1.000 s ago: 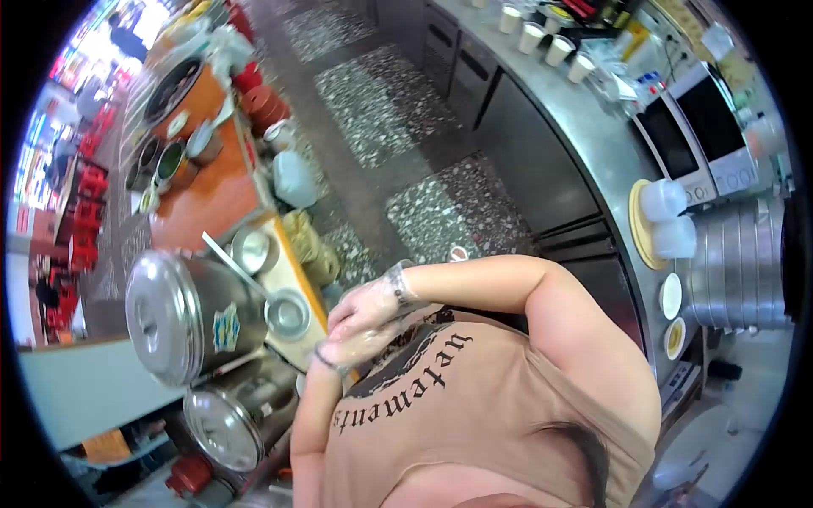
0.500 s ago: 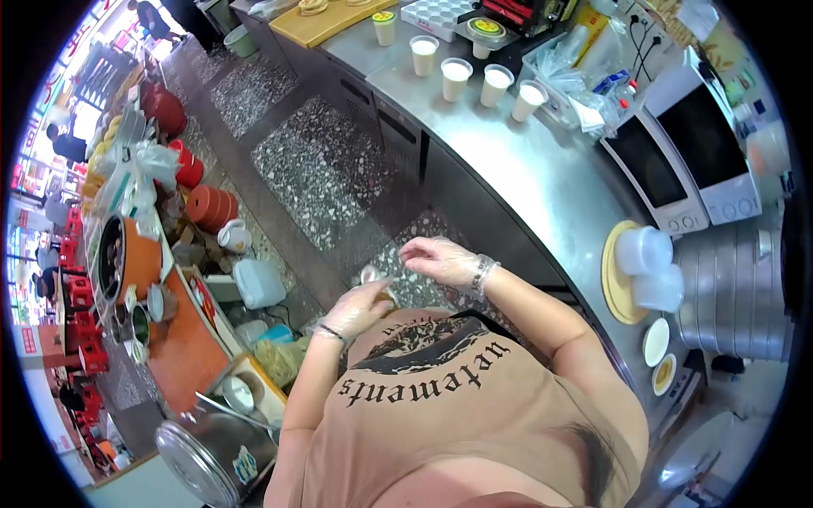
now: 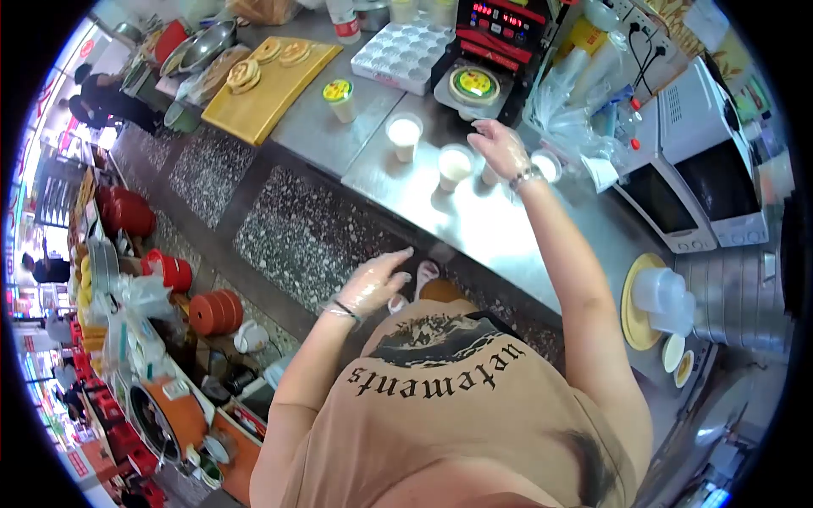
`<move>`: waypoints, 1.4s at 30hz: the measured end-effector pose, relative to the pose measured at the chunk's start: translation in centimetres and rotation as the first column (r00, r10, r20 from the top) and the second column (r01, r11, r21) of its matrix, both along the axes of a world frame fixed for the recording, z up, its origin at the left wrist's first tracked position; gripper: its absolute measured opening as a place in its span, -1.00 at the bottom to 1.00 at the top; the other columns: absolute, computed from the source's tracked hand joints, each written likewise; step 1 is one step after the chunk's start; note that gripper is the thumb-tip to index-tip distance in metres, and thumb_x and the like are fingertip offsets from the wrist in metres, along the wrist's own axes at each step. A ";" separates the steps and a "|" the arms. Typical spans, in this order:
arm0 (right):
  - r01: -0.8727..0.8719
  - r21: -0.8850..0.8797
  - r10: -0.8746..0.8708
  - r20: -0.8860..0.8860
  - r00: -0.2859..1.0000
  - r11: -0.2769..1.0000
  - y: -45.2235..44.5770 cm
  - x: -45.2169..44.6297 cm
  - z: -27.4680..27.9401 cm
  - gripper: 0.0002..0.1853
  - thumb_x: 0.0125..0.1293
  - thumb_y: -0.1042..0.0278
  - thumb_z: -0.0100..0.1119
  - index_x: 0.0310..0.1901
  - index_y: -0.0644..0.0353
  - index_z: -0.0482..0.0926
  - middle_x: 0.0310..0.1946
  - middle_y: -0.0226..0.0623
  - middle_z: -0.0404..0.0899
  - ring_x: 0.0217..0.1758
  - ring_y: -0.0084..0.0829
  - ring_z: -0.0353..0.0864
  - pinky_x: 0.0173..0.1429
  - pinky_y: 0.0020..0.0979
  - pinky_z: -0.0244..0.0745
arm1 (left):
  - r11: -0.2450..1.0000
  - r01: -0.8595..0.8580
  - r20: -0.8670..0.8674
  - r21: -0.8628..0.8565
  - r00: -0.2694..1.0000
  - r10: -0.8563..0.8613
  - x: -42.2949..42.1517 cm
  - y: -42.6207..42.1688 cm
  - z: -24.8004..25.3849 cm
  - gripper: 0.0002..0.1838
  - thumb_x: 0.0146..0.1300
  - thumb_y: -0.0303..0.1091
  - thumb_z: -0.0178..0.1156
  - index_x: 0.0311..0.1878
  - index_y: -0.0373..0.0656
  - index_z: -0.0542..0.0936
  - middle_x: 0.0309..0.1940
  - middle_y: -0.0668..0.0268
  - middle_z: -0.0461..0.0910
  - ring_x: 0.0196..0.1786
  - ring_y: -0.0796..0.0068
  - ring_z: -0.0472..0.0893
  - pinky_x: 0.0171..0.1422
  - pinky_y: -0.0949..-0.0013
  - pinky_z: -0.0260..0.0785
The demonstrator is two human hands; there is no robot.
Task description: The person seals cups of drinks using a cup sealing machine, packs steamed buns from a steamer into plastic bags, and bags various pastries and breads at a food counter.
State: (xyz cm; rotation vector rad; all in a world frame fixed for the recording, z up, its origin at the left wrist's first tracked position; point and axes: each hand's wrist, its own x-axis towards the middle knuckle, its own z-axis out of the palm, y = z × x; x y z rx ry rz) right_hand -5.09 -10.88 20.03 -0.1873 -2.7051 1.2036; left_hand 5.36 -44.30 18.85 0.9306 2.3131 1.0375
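Note:
My right hand [image 3: 500, 150], in a clear plastic glove, is over the steel counter [image 3: 364, 178] with its fingers stretched out and holds nothing. Its fingertips are just short of the cup sealing machine [image 3: 501, 34], where a cup with a printed film lid [image 3: 474, 84] sits in the holder. Open cups of white liquid stand around this hand: one cup [image 3: 456, 166] to its left, another [image 3: 546, 164] to its right, and one partly hidden behind it. Another open cup [image 3: 405, 135] is further left. My left hand [image 3: 373, 284], also gloved, hangs above the floor with fingers apart.
A sealed cup [image 3: 340, 100] stands near a white cup tray [image 3: 405, 56]. Flatbreads [image 3: 244, 74] lie on a yellow board [image 3: 275, 93]. Right of the machine are plastic bags [image 3: 563, 118] and microwaves [image 3: 665, 199]. Buckets [image 3: 212, 311] stand at left.
My right hand has moved from in front of my body up over the counter toward the sealing machine. My left hand has moved slightly up. The view has turned toward the counter.

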 end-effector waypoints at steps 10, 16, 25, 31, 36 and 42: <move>0.238 0.395 -0.377 0.326 0.867 0.888 9.1 -20.3 -1.7 -0.51 0.16 0.02 0.02 -0.06 0.27 0.61 -0.03 0.12 0.54 0.10 -0.05 0.53 0.21 -0.21 0.40 | 0.987 0.034 0.000 0.155 0.999 -0.035 -18.2 13.3 1.9 -0.60 0.27 -0.34 0.05 0.17 -0.21 0.44 -0.02 0.04 0.55 0.04 0.23 0.56 0.13 0.27 0.38; 0.211 0.403 -0.392 0.443 0.806 0.890 10.5 -21.4 -1.5 -0.58 0.18 0.14 0.01 -0.10 0.31 0.62 -0.01 0.10 0.53 0.10 -0.11 0.54 0.20 -0.27 0.43 | 0.976 -0.203 -0.040 -0.073 0.979 0.200 -32.9 24.1 -0.4 -0.49 0.19 -0.17 0.04 0.14 -0.28 0.43 -0.03 -0.06 0.55 0.04 0.04 0.55 0.13 0.22 0.36; 0.374 -0.317 -0.206 0.455 0.866 0.872 12.6 -20.3 -3.9 -0.72 0.26 0.20 0.18 -0.50 0.21 0.48 -0.66 -0.37 0.39 -0.63 -0.50 0.39 -0.52 -0.43 0.35 | 0.964 -0.264 0.087 -0.035 0.960 0.266 -38.4 27.1 -4.4 -0.65 0.17 -0.22 0.08 -0.24 -0.39 0.57 -0.33 -0.06 0.63 -0.32 0.14 0.66 -0.13 0.21 0.47; 0.457 -0.380 -0.324 0.364 0.873 0.804 10.2 -18.9 -0.4 -0.73 0.23 0.13 0.22 -0.38 0.20 0.54 -0.61 -0.45 0.46 -0.60 -0.57 0.45 -0.47 -0.51 0.40 | 0.910 -0.356 0.433 0.212 0.869 0.239 -39.1 27.7 -4.5 -0.75 0.22 -0.25 0.17 -0.25 -0.26 0.43 -0.42 0.18 0.53 -0.43 0.42 0.55 -0.31 0.33 0.45; 0.378 -0.453 -0.352 0.145 0.925 0.808 3.0 -17.7 10.2 -0.74 0.28 0.14 0.18 -0.23 0.18 0.54 -0.49 -0.52 0.47 -0.51 -0.69 0.42 -0.40 -0.60 0.40 | 0.792 -0.220 0.405 0.569 0.914 -0.038 -39.6 20.7 4.8 -0.78 0.28 -0.29 0.15 -0.27 -0.22 0.35 -0.44 0.26 0.47 -0.49 0.54 0.51 -0.34 0.44 0.47; 0.125 -0.593 -0.103 0.071 0.992 0.795 -5.8 -24.9 12.6 -0.77 0.32 0.18 0.13 -0.22 0.19 0.52 -0.39 -0.47 0.52 -0.36 -0.63 0.53 -0.27 -0.56 0.48 | 0.916 -0.174 0.261 0.362 0.962 0.080 -46.8 10.1 10.4 -0.71 0.29 -0.19 0.14 -0.10 -0.21 0.42 -0.31 0.24 0.51 -0.29 0.54 0.58 -0.28 0.46 0.47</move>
